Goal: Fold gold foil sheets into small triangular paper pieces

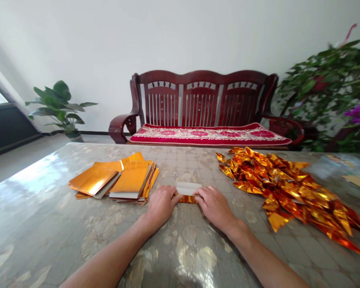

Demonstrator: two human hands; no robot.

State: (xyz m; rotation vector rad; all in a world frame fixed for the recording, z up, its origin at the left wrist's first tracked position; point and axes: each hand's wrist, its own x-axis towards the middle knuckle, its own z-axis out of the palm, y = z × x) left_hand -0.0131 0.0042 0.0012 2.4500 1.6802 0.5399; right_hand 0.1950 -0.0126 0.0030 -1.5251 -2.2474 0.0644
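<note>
Between my two hands lies a sheet of gold foil paper (188, 188), its pale inner side facing up and its near edge folded over to show a gold strip. My left hand (163, 203) grips the left end of that fold with thumb and fingers. At the other end, my right hand (213, 205) pinches the fold the same way. To the left is a stack of flat gold foil sheets (130, 178), loosely fanned. A heap of folded gold foil pieces (276, 184) spreads out on the right.
The table (180, 248) has a glossy, flower-patterned cover. Clear plastic bags (333, 165) lie at its far right. Behind it stands a dark red wooden bench (201, 96) with a red patterned cushion (210, 134). Potted plants (60, 102) flank the bench.
</note>
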